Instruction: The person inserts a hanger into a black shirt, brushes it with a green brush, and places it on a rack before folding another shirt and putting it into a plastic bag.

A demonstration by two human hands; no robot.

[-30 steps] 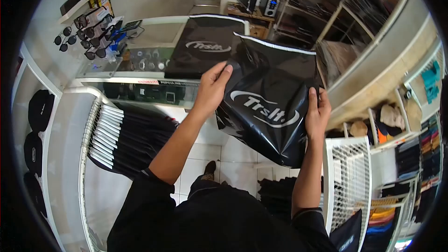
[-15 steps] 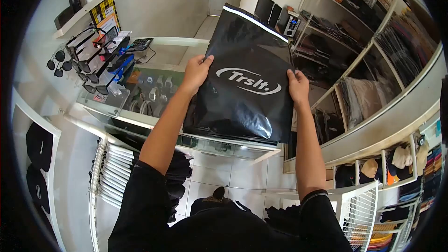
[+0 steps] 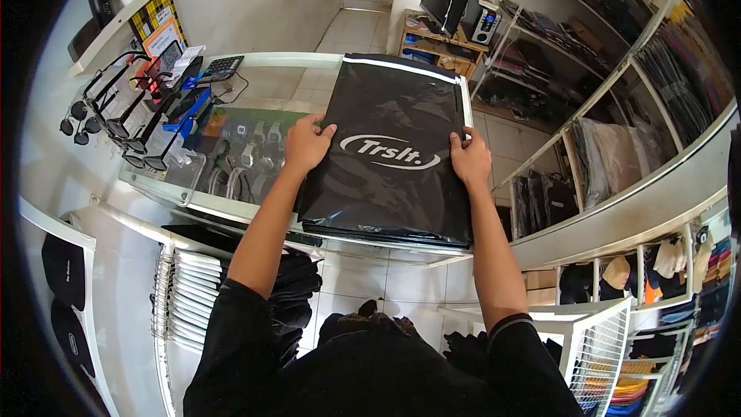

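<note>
A shiny black plastic packaging bag with a white "Trslt." logo and a white strip along its far edge lies flat on the glass counter. Several layers show at its near edge, so more bags may lie beneath. My left hand grips the bag's left edge, thumb over the top and fingers curled. At the right edge my right hand holds it the same way; the fingertips under the edge are partly hidden.
Left on the counter stand a sunglasses rack and a calculator; watches show under the glass. Clothes hang on a rail at lower left. Shelves of bagged garments line the right. A monitor stands behind.
The bag has come down from a raised, tilted position to lie flat on the counter. Both hands have lowered with it and keep hold of its side edges.
</note>
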